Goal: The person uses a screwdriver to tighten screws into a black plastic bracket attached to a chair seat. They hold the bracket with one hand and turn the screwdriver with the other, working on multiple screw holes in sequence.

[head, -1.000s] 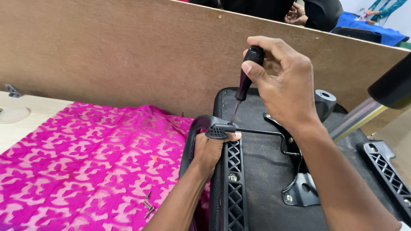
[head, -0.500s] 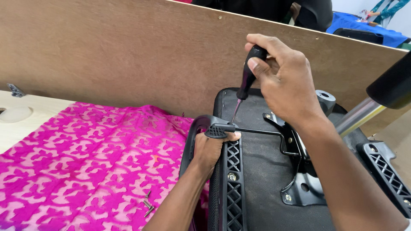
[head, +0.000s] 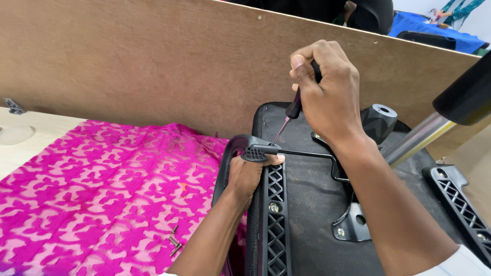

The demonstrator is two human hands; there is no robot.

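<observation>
The handle of the dark, slim-shafted screwdriver [head: 292, 111] is being largely hidden inside the closed right hand [head: 327, 94]; its tip is being aimed down at the near-left part of the upturned black office-chair seat [head: 307, 225], and the exact contact point is hard to make out. The black plastic armrest bracket [head: 240, 153] is being gripped firmly by the left hand [head: 248, 174]. Small metal screws [head: 174, 243] are lying on the pink patterned cloth [head: 97, 189] to the left.

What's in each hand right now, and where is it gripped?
Right hand grips the dark-handled screwdriver by its handle; left hand clasps the black plastic armrest at its curved end.
</observation>
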